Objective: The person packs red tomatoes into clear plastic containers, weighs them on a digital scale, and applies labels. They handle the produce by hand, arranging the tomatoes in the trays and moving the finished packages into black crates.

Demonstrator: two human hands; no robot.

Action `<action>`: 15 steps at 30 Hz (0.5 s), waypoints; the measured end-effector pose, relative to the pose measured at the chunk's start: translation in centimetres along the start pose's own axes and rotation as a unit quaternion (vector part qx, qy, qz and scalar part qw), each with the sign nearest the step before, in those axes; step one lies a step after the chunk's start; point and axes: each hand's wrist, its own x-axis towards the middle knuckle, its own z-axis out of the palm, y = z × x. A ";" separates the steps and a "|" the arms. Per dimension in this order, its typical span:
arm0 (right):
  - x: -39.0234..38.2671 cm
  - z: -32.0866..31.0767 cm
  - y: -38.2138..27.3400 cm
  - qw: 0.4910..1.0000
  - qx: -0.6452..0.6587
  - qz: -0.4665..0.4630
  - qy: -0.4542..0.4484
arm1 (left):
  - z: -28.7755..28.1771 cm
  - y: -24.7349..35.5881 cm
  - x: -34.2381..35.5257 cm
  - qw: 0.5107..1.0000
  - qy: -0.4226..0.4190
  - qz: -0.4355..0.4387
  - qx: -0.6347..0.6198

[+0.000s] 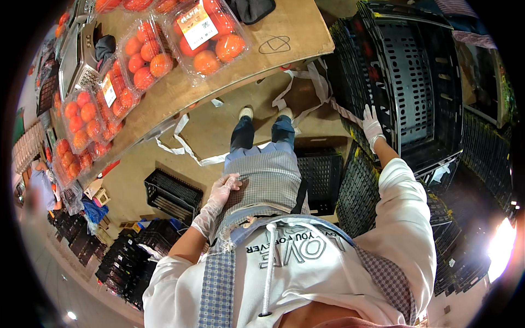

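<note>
My right hand point(373, 128), in a thin clear glove, lies with its fingers stretched out against the side of a stack of black plastic crates point(355, 71). Beside it, the top black crate point(410, 87) shows its slotted floor. My left hand point(223, 192), gloved too, rests in front of my grey checked apron point(262, 177) with its fingers curled. Whether it pinches any cloth is hidden. On the wooden table point(262, 52) ahead and to the left sit clear plastic packs of tomatoes point(206, 41), some with a white and orange label.
A black crate point(172, 195) stands on the floor to the left, another point(320, 177) near my right leg. White strapping point(180, 145) trails loosely over the floor below the table edge. More stacked black crates point(128, 268) stand at lower left. A person point(41, 183) is at far left.
</note>
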 end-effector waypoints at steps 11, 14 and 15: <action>-10.3 -17.6 0.5 0.571 0.820 -0.025 0.032 | 12.3 6.0 3.6 0.920 -0.371 -0.087 -0.088; -15.7 -20.7 -0.7 0.516 0.847 -0.128 0.020 | 17.5 7.8 4.5 0.836 -0.359 -0.158 -0.384; -17.1 -21.1 -1.1 0.523 0.837 -0.160 -0.010 | 18.1 8.4 5.6 0.796 -0.382 -0.128 -0.451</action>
